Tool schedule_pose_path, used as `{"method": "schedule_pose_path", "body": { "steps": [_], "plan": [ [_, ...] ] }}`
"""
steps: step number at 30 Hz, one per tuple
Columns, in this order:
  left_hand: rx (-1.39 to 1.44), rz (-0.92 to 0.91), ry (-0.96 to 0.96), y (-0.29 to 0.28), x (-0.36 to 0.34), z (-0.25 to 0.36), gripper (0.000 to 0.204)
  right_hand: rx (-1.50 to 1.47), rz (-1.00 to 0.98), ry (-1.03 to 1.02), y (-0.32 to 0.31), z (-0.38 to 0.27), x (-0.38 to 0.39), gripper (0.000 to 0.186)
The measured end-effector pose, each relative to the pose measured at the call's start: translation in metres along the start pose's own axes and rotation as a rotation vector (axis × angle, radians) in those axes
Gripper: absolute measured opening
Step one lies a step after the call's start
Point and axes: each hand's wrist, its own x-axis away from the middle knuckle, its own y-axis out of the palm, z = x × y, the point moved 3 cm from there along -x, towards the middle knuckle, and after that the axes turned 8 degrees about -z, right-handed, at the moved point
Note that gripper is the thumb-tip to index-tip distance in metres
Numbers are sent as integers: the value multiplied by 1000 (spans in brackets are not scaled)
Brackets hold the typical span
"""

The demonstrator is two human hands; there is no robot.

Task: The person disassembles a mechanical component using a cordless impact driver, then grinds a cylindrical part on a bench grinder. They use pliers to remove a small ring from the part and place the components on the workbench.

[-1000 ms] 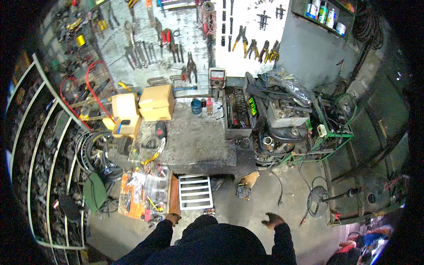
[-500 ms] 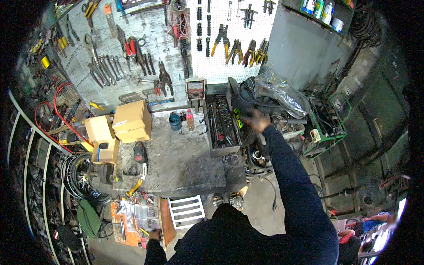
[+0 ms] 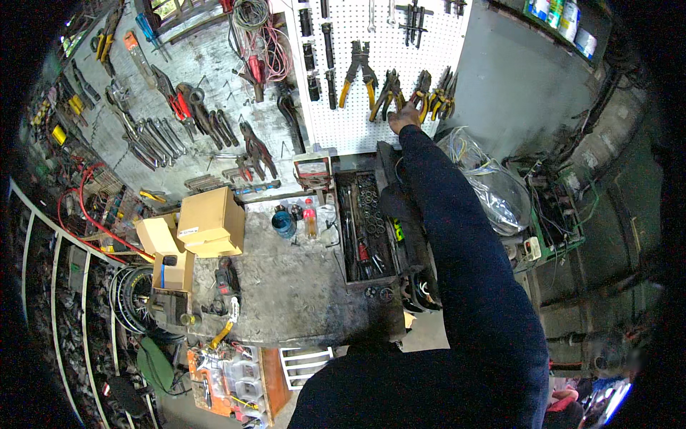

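Note:
My right hand [image 3: 404, 120] is raised to the white pegboard [image 3: 329, 132], its fingers closed round the lower handles of hanging pliers [image 3: 422, 84]. The pliers' upper part still lies against the board; the fingers partly hide the grips. Yellow-handled pliers [image 3: 386, 96] hang just left of the hand, and more pliers [image 3: 444, 96] hang close on its right. A larger yellow-handled plier-like tool [image 3: 359, 71] is farther left. My left hand is out of sight.
Below the board, an open metal toolbox [image 3: 347, 250] full of sockets and tools stands on the workbench [image 3: 293, 286]. Bundled wires in a plastic bag [image 3: 493, 186] lie right of my arm. Cardboard boxes [image 3: 211, 218], a blue cup [image 3: 284, 224] and a bottle [image 3: 310, 219] stand on the bench.
My right hand has moved up from beside the toolbox to the pliers on the pegboard. My left hand has left the view. The view has shifted and come closer to the wall.

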Motion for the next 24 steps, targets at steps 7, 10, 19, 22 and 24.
{"method": "schedule_pose_path", "body": {
  "steps": [7, 10, 19, 22, 24],
  "plan": [
    [-6, -44, 54, 13, -15, 49, 26, 261, -48, -35, -9, 60, -83, 34],
    [36, 50, -12, -10, 20, 5, 28, 55, -78, -3, 29, 5, -34, 32],
    [-67, -18, 54, -25, -6, -9, 36, -238, 27, -318, -20, 12, 67, 43],
    [-130, -83, 110, -20, -30, 3, 38, -387, -178, -289, -54, 30, 207, 42],
    [-167, -129, 164, -18, -51, 26, 40, -152, -234, -402, -66, 57, 345, 38]
  ]
}}
